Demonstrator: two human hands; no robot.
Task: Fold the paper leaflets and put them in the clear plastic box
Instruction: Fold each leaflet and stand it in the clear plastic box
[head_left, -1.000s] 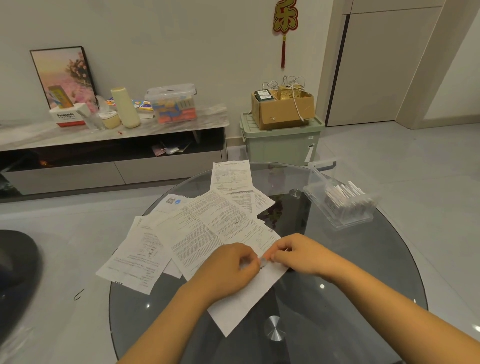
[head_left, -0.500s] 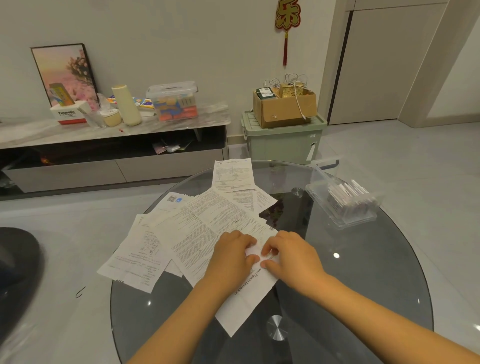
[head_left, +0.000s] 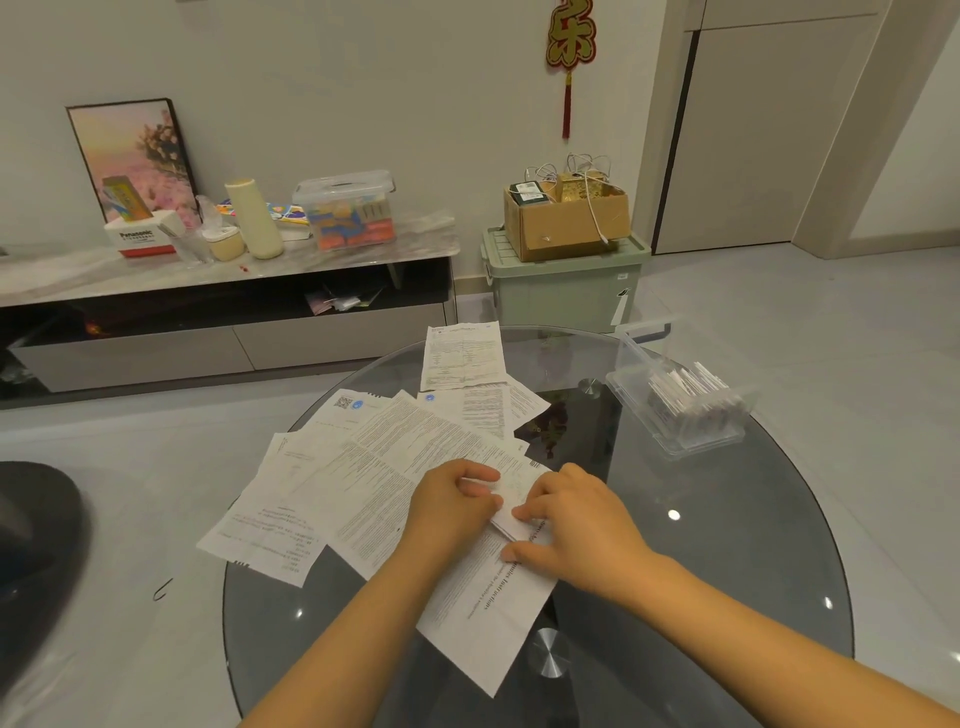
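Mid-fold: your left hand (head_left: 452, 506) and right hand (head_left: 574, 525) both pinch the leaflet (head_left: 493, 587) on the tabletop (head_left: 727, 545). Next, crease, then box (head_left: 680, 410) far right.

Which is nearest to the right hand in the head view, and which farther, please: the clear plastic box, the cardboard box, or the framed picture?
From the right hand:
1. Clear plastic box, on the glass table, to the right and beyond.
2. Cardboard box, on the green bin behind the table.
3. Framed picture, far left against the wall.
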